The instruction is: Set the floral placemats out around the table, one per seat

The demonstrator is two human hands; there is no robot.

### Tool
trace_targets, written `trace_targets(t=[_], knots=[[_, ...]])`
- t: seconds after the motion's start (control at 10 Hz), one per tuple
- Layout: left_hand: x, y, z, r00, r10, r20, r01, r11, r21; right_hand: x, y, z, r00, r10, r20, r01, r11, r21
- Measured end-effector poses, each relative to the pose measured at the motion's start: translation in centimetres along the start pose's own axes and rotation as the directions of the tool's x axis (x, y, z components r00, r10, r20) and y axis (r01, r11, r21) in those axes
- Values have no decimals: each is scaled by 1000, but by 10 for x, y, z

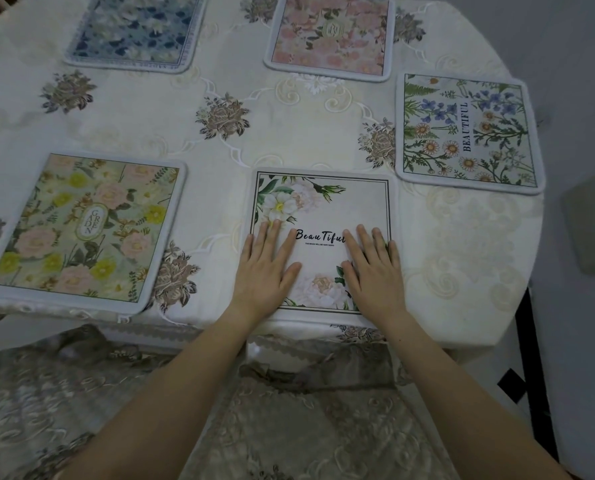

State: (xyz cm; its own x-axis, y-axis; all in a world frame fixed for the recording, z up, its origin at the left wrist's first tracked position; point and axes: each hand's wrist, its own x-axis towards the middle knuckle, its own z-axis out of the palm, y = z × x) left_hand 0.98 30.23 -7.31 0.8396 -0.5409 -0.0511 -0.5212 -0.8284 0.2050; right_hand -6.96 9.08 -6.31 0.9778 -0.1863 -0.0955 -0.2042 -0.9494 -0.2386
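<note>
Five floral placemats lie flat on the surface [289, 133]: white "Beautiful" mat [324, 209] at the near edge, yellow-and-pink mat [81, 230] to its left, daisy mat [466, 133], pink mat [330, 32] and blue mat [136, 29] beyond. Left hand [265, 268] and right hand [372, 268] press flat on the white mat, fingers spread, grip wide and holding nothing.

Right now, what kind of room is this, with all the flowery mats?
Probably a dining room at home. A table under an embroidered tablecloth has floral placemats set around it, such as the white placemat under both hands, and a covered chair seat sits tucked close.
</note>
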Motion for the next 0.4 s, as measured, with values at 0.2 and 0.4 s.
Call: trace_targets(t=[0.2, 0.4], knots=[[0, 2, -7, 998, -18, 66, 18, 1000, 7, 0, -2, -3, 1000, 2, 22, -2, 1000, -4], [12, 10, -52, 996, -55, 76, 71, 973, -221, 5, -6, -38, 1000, 29, -6, -26, 965, 259]])
